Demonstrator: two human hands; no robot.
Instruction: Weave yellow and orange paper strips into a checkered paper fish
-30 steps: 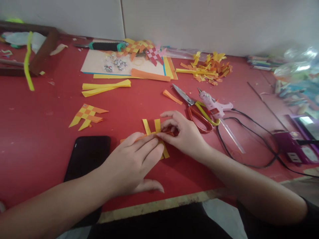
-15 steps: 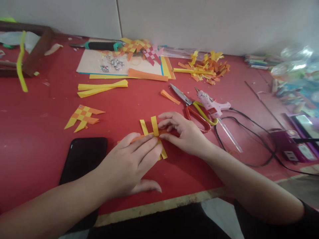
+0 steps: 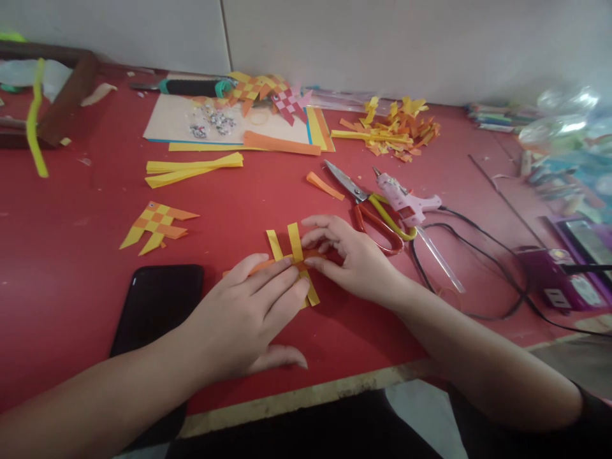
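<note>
Crossed yellow paper strips (image 3: 295, 241) and orange paper strips (image 3: 277, 264) lie partly interlaced on the red table. My left hand (image 3: 261, 306) lies flat over them from the left, its fingers stretched across the crossing and its thumb spread toward me. Those fingers hide much of the crossing. On the right side, my right hand (image 3: 351, 261) has its thumb tip against the orange strip and its loosely curled fingers beside a yellow strip's upper end. A gap shows between its thumb and fingers.
A black phone (image 3: 157, 306) lies by my left forearm, below a woven paper fish (image 3: 157, 223). Scissors (image 3: 368, 207) and a pink glue gun (image 3: 406, 201) with its cord lie beyond my right hand. Yellow strips (image 3: 194, 167) and paper scraps (image 3: 401, 131) are farther back.
Both hands hold nearly the same place on the paper strips. The whole view has shifted slightly, so things appear a little farther left.
</note>
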